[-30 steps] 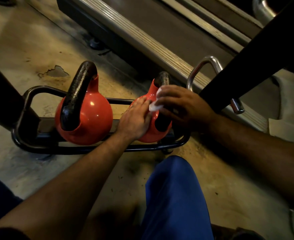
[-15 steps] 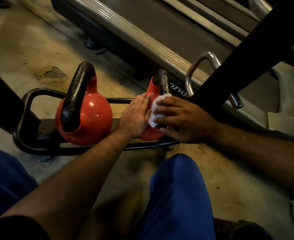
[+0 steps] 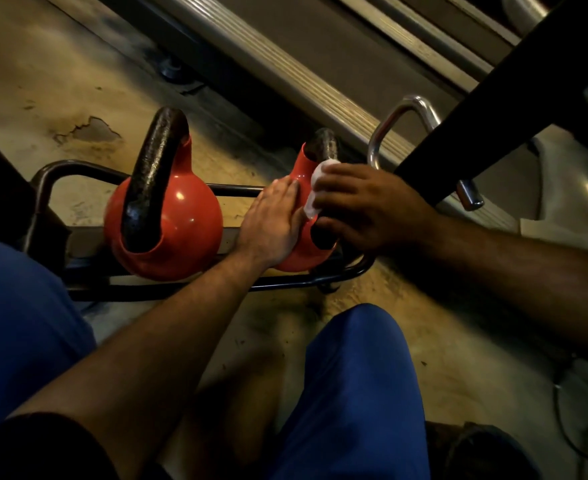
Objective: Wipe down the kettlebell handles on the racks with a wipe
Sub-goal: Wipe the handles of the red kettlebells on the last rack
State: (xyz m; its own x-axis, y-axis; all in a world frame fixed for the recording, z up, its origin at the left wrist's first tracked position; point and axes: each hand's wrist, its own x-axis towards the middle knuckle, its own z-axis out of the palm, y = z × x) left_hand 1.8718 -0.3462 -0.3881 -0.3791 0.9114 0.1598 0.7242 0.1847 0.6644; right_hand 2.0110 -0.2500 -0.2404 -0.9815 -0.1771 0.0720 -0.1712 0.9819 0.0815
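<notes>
Right hand [image 3: 365, 206] fingers curl round wipe [image 3: 315, 192] on handle [image 3: 325, 147]; left hand [image 3: 271, 223] flat, steadying right kettlebell [image 3: 299, 251] at rack [image 3: 285, 280] end. Likely heavy, rigid; wipe soft.

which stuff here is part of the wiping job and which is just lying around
Part of the job:
white wipe gripped in the right hand
right kettlebell, braced by the left hand
left kettlebell
low black rack

Just lying about:
chrome handle
cable on the floor

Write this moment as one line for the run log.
left hand: steadies right kettlebell | right hand: presses wipe on handle | left kettlebell: untouched
</notes>
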